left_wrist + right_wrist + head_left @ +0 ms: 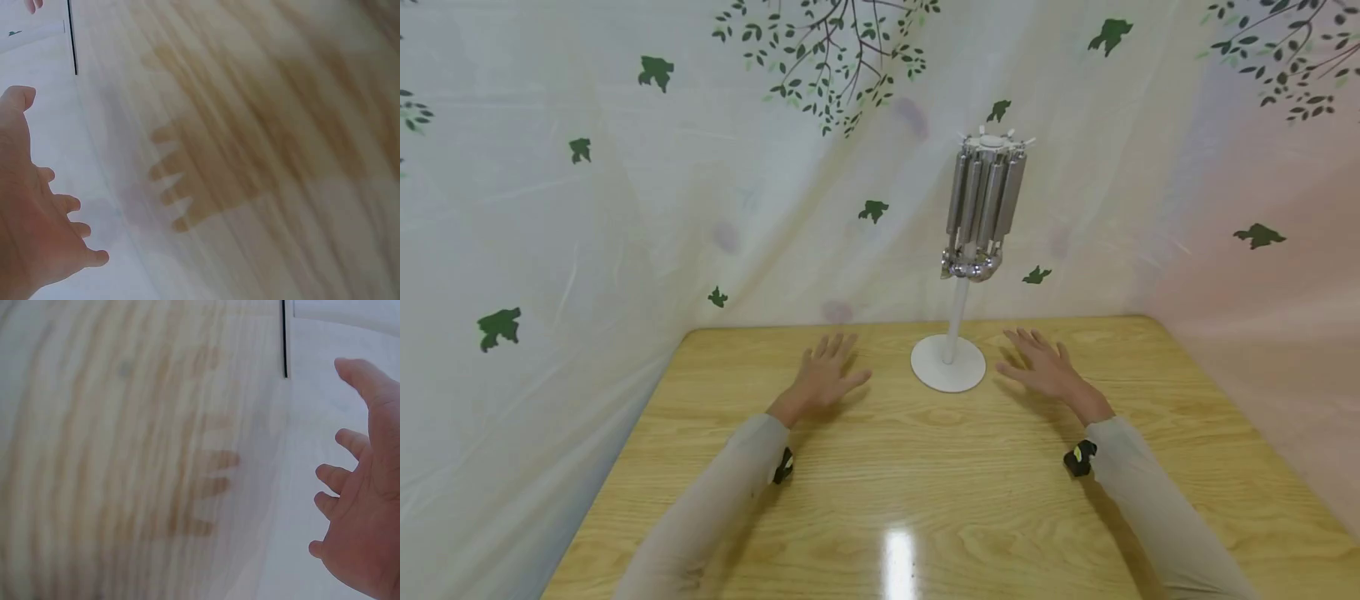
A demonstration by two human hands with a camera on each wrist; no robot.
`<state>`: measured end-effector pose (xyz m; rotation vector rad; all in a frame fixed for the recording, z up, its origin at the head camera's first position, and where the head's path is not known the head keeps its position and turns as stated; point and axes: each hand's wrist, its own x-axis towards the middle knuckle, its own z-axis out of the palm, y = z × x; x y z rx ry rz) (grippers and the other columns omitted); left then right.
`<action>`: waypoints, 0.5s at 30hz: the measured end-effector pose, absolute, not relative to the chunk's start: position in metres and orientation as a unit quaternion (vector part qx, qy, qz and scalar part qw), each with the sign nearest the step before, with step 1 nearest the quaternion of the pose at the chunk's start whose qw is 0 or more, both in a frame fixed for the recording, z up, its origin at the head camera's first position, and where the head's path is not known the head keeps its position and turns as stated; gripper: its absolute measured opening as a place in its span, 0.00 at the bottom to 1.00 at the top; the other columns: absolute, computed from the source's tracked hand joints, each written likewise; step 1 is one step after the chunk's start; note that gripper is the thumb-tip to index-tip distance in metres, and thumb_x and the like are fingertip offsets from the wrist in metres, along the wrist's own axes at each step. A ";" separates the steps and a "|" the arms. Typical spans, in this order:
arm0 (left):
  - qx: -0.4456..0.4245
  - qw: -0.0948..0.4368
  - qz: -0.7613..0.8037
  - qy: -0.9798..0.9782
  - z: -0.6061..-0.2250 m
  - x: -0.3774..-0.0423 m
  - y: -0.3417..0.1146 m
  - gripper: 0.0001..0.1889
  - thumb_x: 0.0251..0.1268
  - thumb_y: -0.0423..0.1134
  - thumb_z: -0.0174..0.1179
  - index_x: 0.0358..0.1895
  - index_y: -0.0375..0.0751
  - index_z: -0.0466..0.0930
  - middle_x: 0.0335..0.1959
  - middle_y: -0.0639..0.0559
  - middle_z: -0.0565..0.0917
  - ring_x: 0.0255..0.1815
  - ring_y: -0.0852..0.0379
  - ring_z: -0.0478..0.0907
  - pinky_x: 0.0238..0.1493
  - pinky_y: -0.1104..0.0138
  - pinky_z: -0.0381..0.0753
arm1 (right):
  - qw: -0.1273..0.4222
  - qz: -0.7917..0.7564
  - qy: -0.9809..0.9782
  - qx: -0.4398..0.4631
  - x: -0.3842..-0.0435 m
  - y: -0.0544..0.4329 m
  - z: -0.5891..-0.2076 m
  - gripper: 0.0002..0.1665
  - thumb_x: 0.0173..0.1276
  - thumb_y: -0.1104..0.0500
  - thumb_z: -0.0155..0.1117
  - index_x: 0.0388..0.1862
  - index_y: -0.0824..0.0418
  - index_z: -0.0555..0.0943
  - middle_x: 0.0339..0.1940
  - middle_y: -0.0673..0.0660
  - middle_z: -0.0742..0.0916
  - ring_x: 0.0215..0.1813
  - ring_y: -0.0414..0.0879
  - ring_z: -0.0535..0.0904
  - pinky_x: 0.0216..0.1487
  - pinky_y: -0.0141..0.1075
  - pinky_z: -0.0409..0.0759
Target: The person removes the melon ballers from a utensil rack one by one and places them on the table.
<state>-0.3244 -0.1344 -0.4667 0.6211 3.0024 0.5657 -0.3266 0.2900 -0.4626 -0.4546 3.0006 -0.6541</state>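
Note:
Toward the far edge of the table stands a white stand (957,321) with a flat round base. From its top hang several long grey metal pieces (983,196) with shiny rounded ends at the bottom; their kind is hard to tell. My left hand (823,379), left of the base, has its fingers spread and holds nothing. Right of the base is my right hand (1041,364), fingers also spread, empty. Both hands are apart from the stand, and their shadows fall on the wood. In the wrist views the left palm (37,206) and right palm (369,531) hover above the tabletop.
The wooden table (917,467) reaches back to a pale curtain (760,208) printed with green leaves and branches. Its right side (1262,317) hangs close to the table edge. A black device (1080,458) sits at the right wrist, another (783,467) at the left.

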 end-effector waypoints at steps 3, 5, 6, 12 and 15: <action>0.206 0.007 0.205 0.957 -0.468 -0.328 -0.129 0.44 0.75 0.64 0.49 0.84 0.48 0.44 0.83 0.34 0.52 0.83 0.29 0.44 0.77 0.29 0.45 | 0.014 -0.231 0.961 -0.149 -0.328 0.288 -0.460 0.47 0.78 0.38 0.54 0.84 0.59 0.52 0.83 0.71 0.55 0.82 0.73 0.43 0.74 0.78 0.35; 0.215 -0.005 0.224 0.951 -0.467 -0.330 -0.123 0.44 0.74 0.63 0.52 0.83 0.46 0.47 0.81 0.35 0.57 0.82 0.29 0.48 0.77 0.29 0.48 | 0.008 -0.251 0.955 -0.156 -0.330 0.287 -0.458 0.45 0.79 0.41 0.54 0.84 0.58 0.51 0.83 0.70 0.56 0.82 0.74 0.44 0.74 0.79 0.36; 0.219 -0.013 0.235 0.947 -0.467 -0.332 -0.120 0.44 0.74 0.61 0.54 0.83 0.44 0.48 0.81 0.35 0.59 0.81 0.28 0.50 0.76 0.29 0.49 | 0.005 -0.261 0.952 -0.158 -0.331 0.286 -0.457 0.45 0.79 0.42 0.54 0.84 0.58 0.51 0.83 0.70 0.57 0.82 0.74 0.44 0.74 0.79 0.36; 0.222 -0.015 0.345 0.912 -0.464 -0.337 -0.096 0.44 0.71 0.55 0.62 0.82 0.42 0.53 0.81 0.41 0.62 0.81 0.37 0.58 0.80 0.40 0.57 | 0.001 -0.346 0.924 -0.160 -0.335 0.277 -0.446 0.45 0.78 0.43 0.57 0.85 0.52 0.50 0.85 0.65 0.55 0.83 0.70 0.46 0.78 0.73 0.46; 0.209 0.000 0.421 0.883 -0.462 -0.339 -0.081 0.43 0.70 0.51 0.65 0.82 0.45 0.54 0.81 0.42 0.62 0.81 0.40 0.58 0.80 0.43 0.59 | -0.002 -0.374 0.913 -0.160 -0.339 0.270 -0.439 0.46 0.78 0.42 0.58 0.85 0.50 0.50 0.85 0.61 0.55 0.84 0.67 0.47 0.79 0.71 0.49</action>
